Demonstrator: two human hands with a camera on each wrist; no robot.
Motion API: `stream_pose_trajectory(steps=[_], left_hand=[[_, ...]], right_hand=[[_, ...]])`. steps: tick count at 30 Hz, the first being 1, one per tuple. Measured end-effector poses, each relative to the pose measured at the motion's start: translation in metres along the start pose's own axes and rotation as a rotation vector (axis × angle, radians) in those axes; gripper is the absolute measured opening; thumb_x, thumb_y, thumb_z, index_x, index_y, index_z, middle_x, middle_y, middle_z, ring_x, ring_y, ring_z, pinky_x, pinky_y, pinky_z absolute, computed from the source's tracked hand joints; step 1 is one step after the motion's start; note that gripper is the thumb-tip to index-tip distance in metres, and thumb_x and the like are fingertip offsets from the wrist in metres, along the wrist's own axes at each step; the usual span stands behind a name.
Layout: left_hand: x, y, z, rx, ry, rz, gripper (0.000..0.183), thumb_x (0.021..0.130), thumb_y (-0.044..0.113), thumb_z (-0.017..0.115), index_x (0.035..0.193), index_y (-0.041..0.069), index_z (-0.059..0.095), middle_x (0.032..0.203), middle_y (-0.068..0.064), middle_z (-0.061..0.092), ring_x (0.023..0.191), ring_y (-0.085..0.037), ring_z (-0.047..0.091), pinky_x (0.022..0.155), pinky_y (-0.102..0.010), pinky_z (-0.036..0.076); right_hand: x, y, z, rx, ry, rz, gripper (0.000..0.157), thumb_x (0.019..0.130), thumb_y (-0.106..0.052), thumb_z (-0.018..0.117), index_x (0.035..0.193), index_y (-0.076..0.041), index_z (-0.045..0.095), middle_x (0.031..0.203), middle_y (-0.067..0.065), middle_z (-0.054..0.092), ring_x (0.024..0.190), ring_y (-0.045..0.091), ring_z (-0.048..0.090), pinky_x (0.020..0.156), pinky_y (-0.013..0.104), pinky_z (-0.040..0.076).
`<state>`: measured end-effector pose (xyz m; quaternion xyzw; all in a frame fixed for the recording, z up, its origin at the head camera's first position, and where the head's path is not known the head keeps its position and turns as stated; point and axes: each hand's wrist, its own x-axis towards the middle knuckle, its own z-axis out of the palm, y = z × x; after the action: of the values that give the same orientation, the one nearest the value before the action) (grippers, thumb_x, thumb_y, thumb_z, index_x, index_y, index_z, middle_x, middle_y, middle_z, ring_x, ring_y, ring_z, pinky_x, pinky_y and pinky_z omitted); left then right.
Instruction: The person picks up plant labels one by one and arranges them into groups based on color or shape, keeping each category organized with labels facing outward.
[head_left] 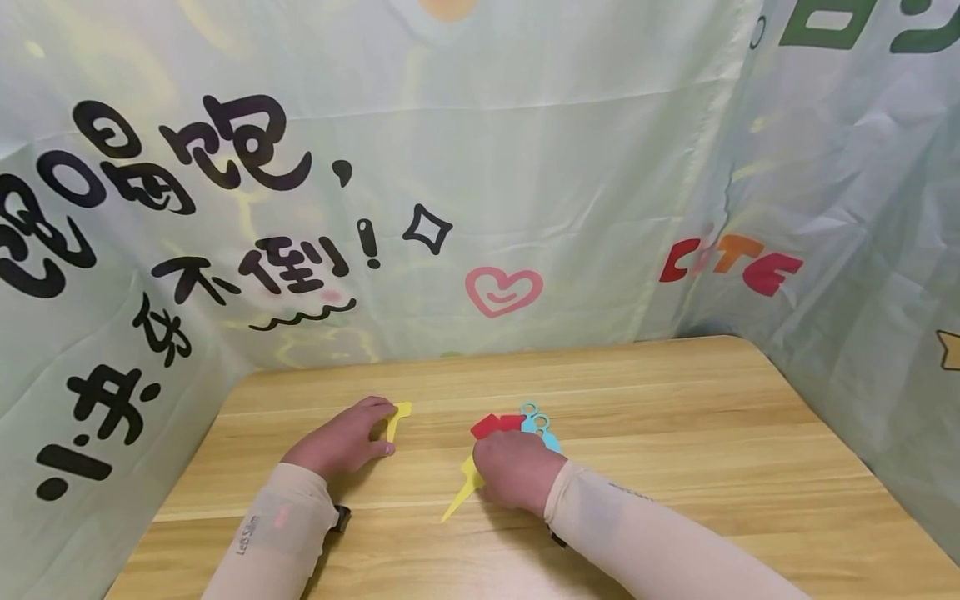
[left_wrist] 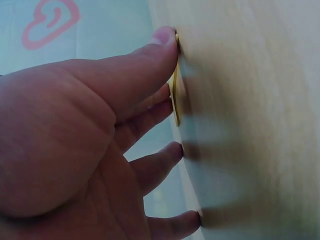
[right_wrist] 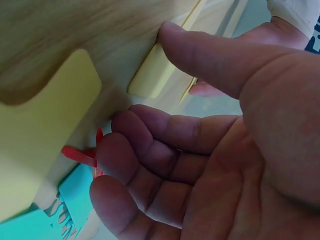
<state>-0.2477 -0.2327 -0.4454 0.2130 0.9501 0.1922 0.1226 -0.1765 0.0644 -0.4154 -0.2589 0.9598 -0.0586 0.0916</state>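
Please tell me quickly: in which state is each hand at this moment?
Left hand: closed, holding a yellow piece.
Right hand: partly covers another yellow piece; whether it grips it cannot be told.

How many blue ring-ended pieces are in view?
2: one blue piece beside the red pieces, the other blue piece just to its right. The right hand may hide more.

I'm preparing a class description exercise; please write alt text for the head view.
A person's left hand touches a yellow piece on a wooden table; the right hand partly covers another yellow piece, with red pieces and light-blue pieces showing beyond it. Behind the table hangs pale cloth printed with black characters and a pink heart.
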Motion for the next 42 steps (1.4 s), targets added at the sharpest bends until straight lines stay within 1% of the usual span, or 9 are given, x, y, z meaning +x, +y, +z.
stream_pose_trajectory(steps=[15, 22, 25, 27, 30, 34, 37, 39, 42], left_hand=[[-0.001, 0.0, 0.0, 0.025, 0.0, 0.004, 0.063, 0.104, 0.021, 0.081, 0.158, 0.0, 0.057, 0.165, -0.02, 0.049, 0.151, -0.043, 0.051, 0.123, -0.059, 0.043], [0.0, 0.0, 0.0, 0.026, -0.003, 0.01, 0.063, 0.104, 0.02, 0.081, 0.158, -0.001, 0.057, 0.165, -0.021, 0.049, 0.15, -0.043, 0.052, 0.122, -0.059, 0.043], [0.0, 0.001, -0.001, 0.021, -0.004, 0.01, 0.063, 0.104, 0.02, 0.081, 0.158, -0.001, 0.057, 0.164, -0.02, 0.049, 0.15, -0.042, 0.052, 0.122, -0.059, 0.043], [0.0, 0.002, -0.002, 0.023, -0.004, 0.02, 0.063, 0.104, 0.02, 0.081, 0.158, -0.002, 0.057, 0.164, -0.021, 0.049, 0.149, -0.043, 0.053, 0.121, -0.06, 0.044], [0.0, 0.003, -0.003, 0.019, -0.004, 0.021, 0.063, 0.104, 0.02, 0.08, 0.158, -0.002, 0.057, 0.164, -0.02, 0.049, 0.149, -0.043, 0.052, 0.122, -0.059, 0.044], [0.0, 0.003, -0.003, 0.024, -0.009, 0.012, 0.064, 0.105, 0.022, 0.08, 0.159, -0.001, 0.056, 0.165, -0.019, 0.048, 0.151, -0.042, 0.051, 0.123, -0.059, 0.043], [0.0, 0.001, -0.002, 0.029, -0.011, 0.009, 0.064, 0.105, 0.022, 0.08, 0.159, -0.001, 0.056, 0.165, -0.019, 0.049, 0.15, -0.043, 0.051, 0.122, -0.06, 0.043], [0.0, 0.001, -0.002, 0.027, -0.012, 0.009, 0.064, 0.105, 0.022, 0.08, 0.159, -0.001, 0.056, 0.165, -0.019, 0.049, 0.15, -0.042, 0.052, 0.122, -0.06, 0.043], [0.0, -0.001, -0.002, 0.027, -0.012, 0.01, 0.064, 0.105, 0.023, 0.08, 0.159, -0.001, 0.056, 0.165, -0.019, 0.049, 0.15, -0.042, 0.052, 0.122, -0.06, 0.043]], right_hand=[[0.002, -0.003, -0.001, 0.019, -0.051, 0.008, 0.025, 0.094, -0.014, 0.085, 0.083, -0.014, 0.062, 0.071, -0.004, 0.054, 0.062, 0.014, 0.049, 0.058, 0.03, 0.049], [0.004, -0.005, 0.002, 0.053, -0.064, 0.045, 0.034, 0.087, -0.02, 0.091, 0.078, -0.016, 0.058, 0.068, -0.005, 0.053, 0.06, 0.013, 0.047, 0.056, 0.03, 0.044], [0.002, -0.006, 0.004, 0.007, -0.025, 0.028, 0.032, 0.088, -0.015, 0.086, 0.075, -0.016, 0.057, 0.066, -0.004, 0.051, 0.057, 0.013, 0.044, 0.052, 0.03, 0.041], [0.0, -0.007, 0.006, -0.054, 0.024, -0.006, 0.03, 0.09, -0.009, 0.081, 0.074, -0.015, 0.057, 0.065, -0.004, 0.05, 0.054, 0.012, 0.044, 0.049, 0.03, 0.041], [-0.004, -0.007, 0.009, -0.153, 0.111, -0.061, 0.029, 0.095, -0.007, 0.077, 0.073, -0.013, 0.059, 0.063, -0.003, 0.05, 0.051, 0.013, 0.045, 0.044, 0.029, 0.043], [-0.008, -0.006, 0.008, -0.237, 0.186, -0.11, 0.027, 0.091, -0.005, 0.083, 0.075, -0.012, 0.062, 0.063, -0.004, 0.051, 0.052, 0.013, 0.048, 0.043, 0.03, 0.047], [-0.008, -0.005, 0.006, -0.254, 0.218, -0.134, 0.027, 0.085, 0.0, 0.084, 0.075, -0.012, 0.062, 0.063, -0.004, 0.051, 0.052, 0.011, 0.047, 0.042, 0.029, 0.047], [-0.007, -0.003, 0.003, -0.264, 0.252, -0.151, 0.031, 0.084, 0.004, 0.08, 0.071, -0.013, 0.058, 0.062, -0.004, 0.046, 0.052, 0.01, 0.041, 0.042, 0.026, 0.042], [-0.001, 0.0, -0.006, -0.222, 0.268, -0.181, 0.033, 0.086, 0.007, 0.075, 0.069, -0.014, 0.055, 0.063, -0.004, 0.043, 0.055, 0.008, 0.035, 0.042, 0.022, 0.035]])
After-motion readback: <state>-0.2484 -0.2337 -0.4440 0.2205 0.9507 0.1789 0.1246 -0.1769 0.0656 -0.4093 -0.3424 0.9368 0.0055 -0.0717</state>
